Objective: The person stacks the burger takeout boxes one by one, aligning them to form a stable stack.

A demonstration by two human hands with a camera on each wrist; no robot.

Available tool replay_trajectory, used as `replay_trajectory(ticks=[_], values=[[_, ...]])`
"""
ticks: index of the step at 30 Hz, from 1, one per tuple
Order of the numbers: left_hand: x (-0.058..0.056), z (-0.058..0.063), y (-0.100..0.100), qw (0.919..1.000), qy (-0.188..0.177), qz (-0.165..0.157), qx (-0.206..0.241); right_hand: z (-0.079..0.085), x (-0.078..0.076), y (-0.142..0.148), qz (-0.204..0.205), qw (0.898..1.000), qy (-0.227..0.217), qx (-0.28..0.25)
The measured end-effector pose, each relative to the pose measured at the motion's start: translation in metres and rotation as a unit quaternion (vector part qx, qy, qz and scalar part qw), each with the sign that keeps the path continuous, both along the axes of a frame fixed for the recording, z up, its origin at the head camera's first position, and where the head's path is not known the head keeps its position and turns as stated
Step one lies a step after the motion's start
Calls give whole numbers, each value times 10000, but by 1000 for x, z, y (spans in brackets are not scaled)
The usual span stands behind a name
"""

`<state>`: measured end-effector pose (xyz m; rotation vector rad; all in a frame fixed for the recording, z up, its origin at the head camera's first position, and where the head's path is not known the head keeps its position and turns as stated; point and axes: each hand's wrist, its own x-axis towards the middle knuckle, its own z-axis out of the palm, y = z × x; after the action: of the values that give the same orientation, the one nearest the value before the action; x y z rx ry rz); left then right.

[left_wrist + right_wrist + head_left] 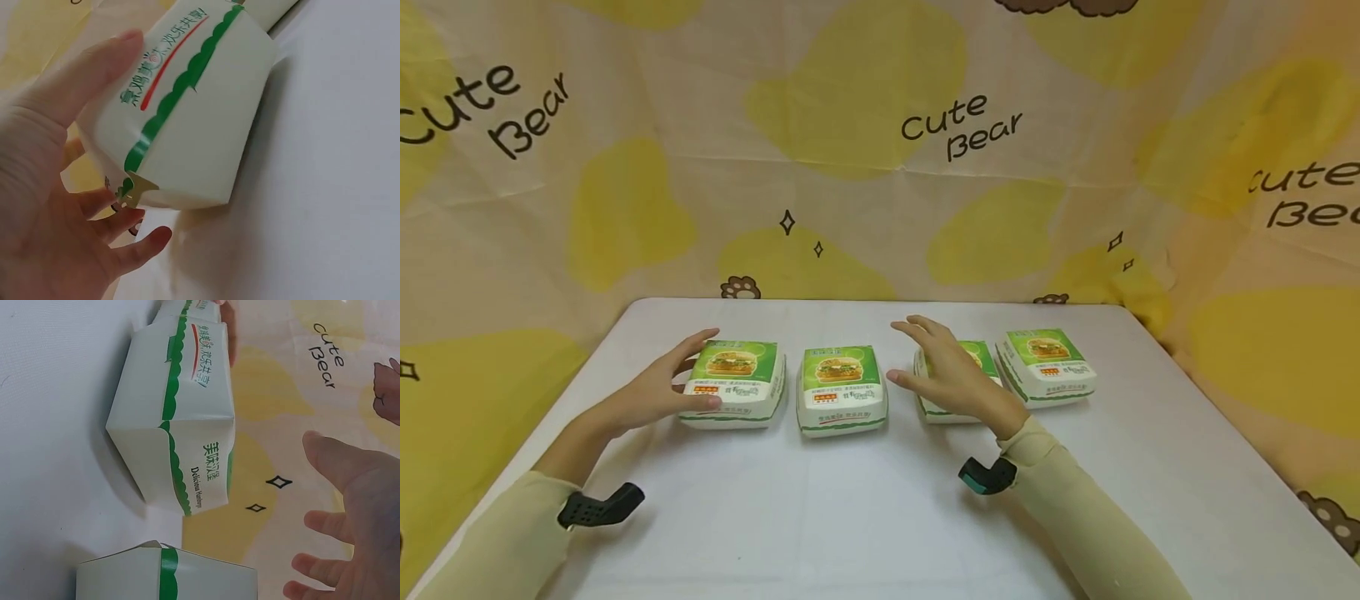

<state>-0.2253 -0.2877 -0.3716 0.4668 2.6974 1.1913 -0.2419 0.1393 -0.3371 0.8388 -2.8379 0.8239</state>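
Note:
My left hand (651, 390) spreads around the leftmost burger box (741, 379), a white carton with a green lid and burger picture. In the left wrist view the thumb lies on the front of its lid, while the other fingers are spread beyond its end. My right hand (955, 377) is held with straight, spread fingers over the third burger box (942, 412), partly hiding it. Its thumb points toward the second burger box (842, 392). The right wrist view shows this hand (369, 531) holding nothing, apart from the second box.
A fourth burger box (1048, 367) stands at the right end of the row, close to the third. All the boxes sit on a white table (820, 517). A patterned yellow and cream cloth (850, 192) hangs behind the table's far edge.

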Motion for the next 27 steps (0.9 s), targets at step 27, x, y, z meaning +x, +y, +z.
replay_trajectory(ticks=[27], values=[[24,-14,-24,9865,-813,-779,1191,-3,0,-4,-26,10000,-53,79]])
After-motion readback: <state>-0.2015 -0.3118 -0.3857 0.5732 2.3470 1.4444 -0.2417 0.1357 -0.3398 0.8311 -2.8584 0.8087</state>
